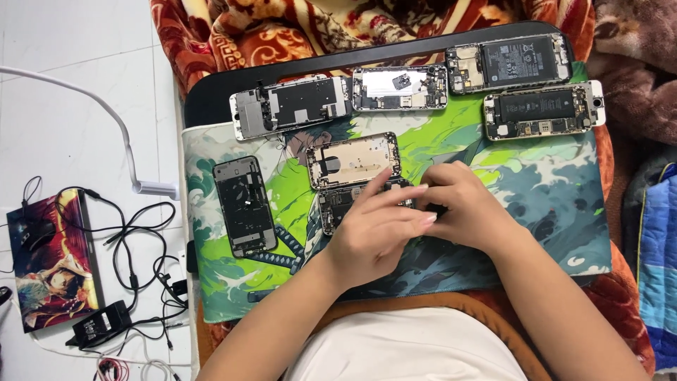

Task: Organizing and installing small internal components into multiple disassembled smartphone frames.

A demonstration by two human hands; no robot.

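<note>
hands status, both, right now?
Left hand: fingers extended, open, resting over the opened phone on the mat.
Right hand: curled around a small dark part; grip cannot be told.

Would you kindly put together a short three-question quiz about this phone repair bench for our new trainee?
1. True or false: the left hand and right hand meet over an opened phone on the green mat.
2. How many opened phones lie in the row along the mat's far edge?
3. Which lies alone near the mat's left edge? A) a dark phone shell B) a screwdriver C) a battery pack

Key
1. True; the fingers hide most of that phone.
2. Four, with the right-hand two stacked one above the other.
3. A
</note>
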